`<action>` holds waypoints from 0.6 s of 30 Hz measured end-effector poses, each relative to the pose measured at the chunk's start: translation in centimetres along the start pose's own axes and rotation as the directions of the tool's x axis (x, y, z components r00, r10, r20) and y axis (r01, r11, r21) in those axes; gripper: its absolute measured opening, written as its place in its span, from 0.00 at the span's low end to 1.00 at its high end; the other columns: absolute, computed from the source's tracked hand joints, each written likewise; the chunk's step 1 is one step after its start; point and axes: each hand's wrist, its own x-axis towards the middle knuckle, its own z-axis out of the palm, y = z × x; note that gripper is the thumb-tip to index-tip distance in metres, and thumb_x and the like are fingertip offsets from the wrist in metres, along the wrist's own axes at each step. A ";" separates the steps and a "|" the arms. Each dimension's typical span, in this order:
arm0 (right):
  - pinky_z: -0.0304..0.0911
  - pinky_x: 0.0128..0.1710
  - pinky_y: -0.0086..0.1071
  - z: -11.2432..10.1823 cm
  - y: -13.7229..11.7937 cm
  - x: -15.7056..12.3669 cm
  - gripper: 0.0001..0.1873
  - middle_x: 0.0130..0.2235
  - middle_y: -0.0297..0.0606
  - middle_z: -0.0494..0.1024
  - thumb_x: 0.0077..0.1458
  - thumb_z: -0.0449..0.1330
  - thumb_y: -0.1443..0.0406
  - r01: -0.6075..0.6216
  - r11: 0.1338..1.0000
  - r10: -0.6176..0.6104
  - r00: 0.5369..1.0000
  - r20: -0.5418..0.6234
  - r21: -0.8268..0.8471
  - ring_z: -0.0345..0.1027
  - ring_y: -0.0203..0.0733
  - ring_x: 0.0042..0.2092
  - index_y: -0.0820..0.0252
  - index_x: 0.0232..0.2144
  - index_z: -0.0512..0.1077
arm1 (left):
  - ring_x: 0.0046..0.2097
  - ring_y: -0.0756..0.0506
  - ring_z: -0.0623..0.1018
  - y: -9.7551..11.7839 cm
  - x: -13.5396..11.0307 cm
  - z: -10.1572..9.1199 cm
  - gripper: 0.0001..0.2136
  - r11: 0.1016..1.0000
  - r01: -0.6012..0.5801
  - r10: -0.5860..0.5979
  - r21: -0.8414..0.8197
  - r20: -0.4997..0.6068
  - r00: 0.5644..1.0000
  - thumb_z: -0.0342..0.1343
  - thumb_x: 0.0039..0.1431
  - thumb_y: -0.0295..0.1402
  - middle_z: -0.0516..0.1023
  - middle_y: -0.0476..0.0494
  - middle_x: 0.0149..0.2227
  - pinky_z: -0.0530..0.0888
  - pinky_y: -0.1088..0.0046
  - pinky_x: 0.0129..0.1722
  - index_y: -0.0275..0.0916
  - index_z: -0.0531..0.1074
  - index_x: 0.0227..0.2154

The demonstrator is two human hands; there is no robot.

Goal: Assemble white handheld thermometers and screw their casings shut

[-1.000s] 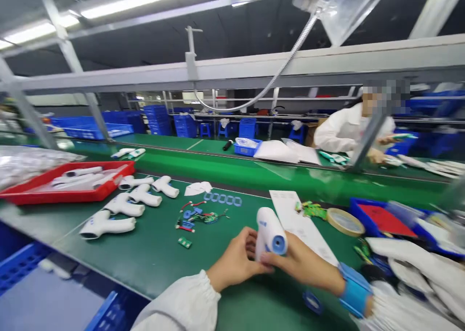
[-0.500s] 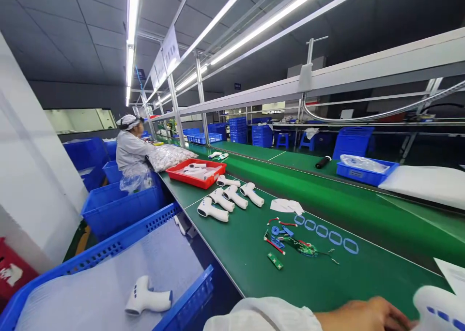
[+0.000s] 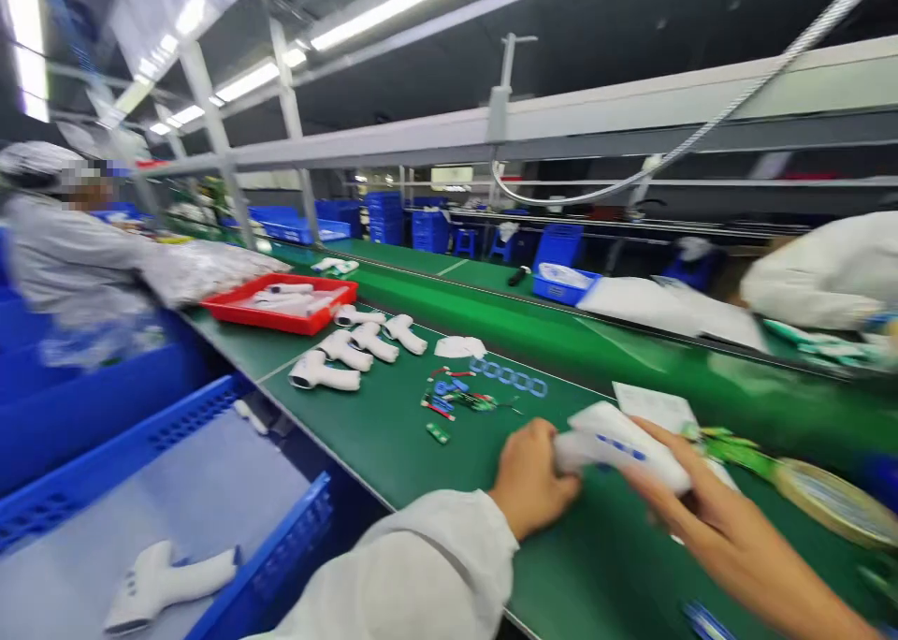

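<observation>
My left hand (image 3: 529, 476) is closed round the handle end of a white thermometer gun (image 3: 617, 439) with blue buttons, just above the green bench (image 3: 393, 443). My right hand (image 3: 708, 504) lies under and along the gun's body, its fingers stretched out against it. Both sleeves are white. Left of my hands lie small circuit boards with red and blue wires (image 3: 459, 401) and a row of blue rings (image 3: 509, 378). Further left, several white thermometer guns (image 3: 351, 350) lie in a group.
A red tray (image 3: 281, 305) holds more white parts. One gun (image 3: 165, 579) lies in a blue crate (image 3: 140, 490) at lower left. A tape roll (image 3: 834, 504) and a paper sheet (image 3: 656, 404) are at right. Co-workers in white sit at far left (image 3: 70, 247) and right (image 3: 824, 270).
The view swung left, then back right. The thermometer gun went from upright between my hands to lying level. My right hand slid along beneath it.
</observation>
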 end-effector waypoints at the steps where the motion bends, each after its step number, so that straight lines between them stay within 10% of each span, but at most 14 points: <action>1: 0.63 0.19 0.36 -0.9 -0.7 0.1 0.31 0.28 0.36 0.72 0.53 0.48 0.47 -0.039 0.999 0.039 0.998 0.039 -0.002 0.64 0.43 0.21 0.54 0.55 0.58 | 0.42 0.35 0.72 -0.1 0.0 0.1 0.17 0.999 -0.023 0.023 -0.023 -0.008 1.000 0.59 0.46 0.31 0.72 0.36 0.38 0.68 0.55 0.43 0.34 0.67 0.41; 4: 0.62 0.22 0.35 -2.4 -2.0 1.9 0.29 0.25 0.35 0.71 0.55 0.48 0.49 -0.106 0.994 0.106 0.994 0.030 0.000 0.63 0.41 0.22 0.59 0.53 0.60 | 0.52 0.34 0.63 -0.6 0.1 0.4 0.25 0.990 -0.097 0.091 -0.098 -0.067 0.994 0.60 0.46 0.33 0.66 0.35 0.48 0.61 0.53 0.52 0.36 0.62 0.48; 9: 0.61 0.25 0.34 -4.1 -1.1 3.9 0.30 0.30 0.38 0.71 0.59 0.44 0.52 0.014 1.000 -0.015 0.909 -0.416 -0.004 0.64 0.42 0.25 0.60 0.59 0.47 | 0.53 0.38 0.61 -1.6 0.4 0.6 0.20 0.975 -0.074 0.029 -0.208 -0.211 0.977 0.49 0.57 0.36 0.61 0.35 0.50 0.57 0.54 0.55 0.36 0.57 0.51; 15: 0.59 0.21 0.32 -3.4 1.3 4.3 0.24 0.23 0.32 0.71 0.55 0.52 0.53 0.029 0.986 -0.066 0.972 -0.224 -0.163 0.65 0.41 0.20 0.57 0.51 0.62 | 0.51 0.40 0.64 -2.3 0.8 0.9 0.12 0.955 -0.021 -0.060 -0.297 -0.260 0.964 0.47 0.60 0.37 0.64 0.40 0.47 0.63 0.56 0.51 0.43 0.62 0.46; 18: 0.63 0.28 0.34 -3.2 1.5 4.6 0.26 0.32 0.39 0.74 0.61 0.42 0.55 0.043 0.987 -0.089 0.949 -0.301 -0.154 0.69 0.42 0.28 0.59 0.58 0.52 | 0.52 0.41 0.64 -2.1 0.7 0.8 0.11 0.951 -0.040 -0.042 -0.308 -0.257 0.965 0.47 0.60 0.37 0.66 0.42 0.47 0.63 0.58 0.51 0.44 0.64 0.44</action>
